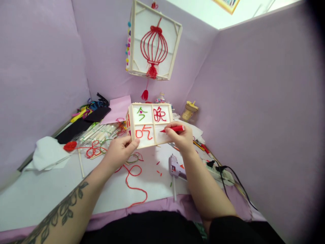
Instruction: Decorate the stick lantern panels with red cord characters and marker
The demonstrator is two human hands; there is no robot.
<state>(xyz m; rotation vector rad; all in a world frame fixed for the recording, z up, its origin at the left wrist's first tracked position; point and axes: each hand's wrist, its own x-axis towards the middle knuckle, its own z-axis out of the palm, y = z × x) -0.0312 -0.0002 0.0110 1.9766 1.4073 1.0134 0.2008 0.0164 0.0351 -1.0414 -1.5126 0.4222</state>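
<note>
- Lying at the far left of the frame, a white cloth [47, 154] rests on the table [38, 193].
- Left of centre, the left hand [120, 149] is closed on the lower left corner of the lantern box [149, 123], thumb on its front face, holding it tilted above the table.
- Below that hand, a red cord [133, 178] loops across the tabletop.
- Just right of centre, the right hand [181, 137] pinches a red marker [174, 129], its tip on the box's blank lower right pane.
- Lower right of centre, a glue gun [174, 167] lies near a power strip [220, 173].
</note>
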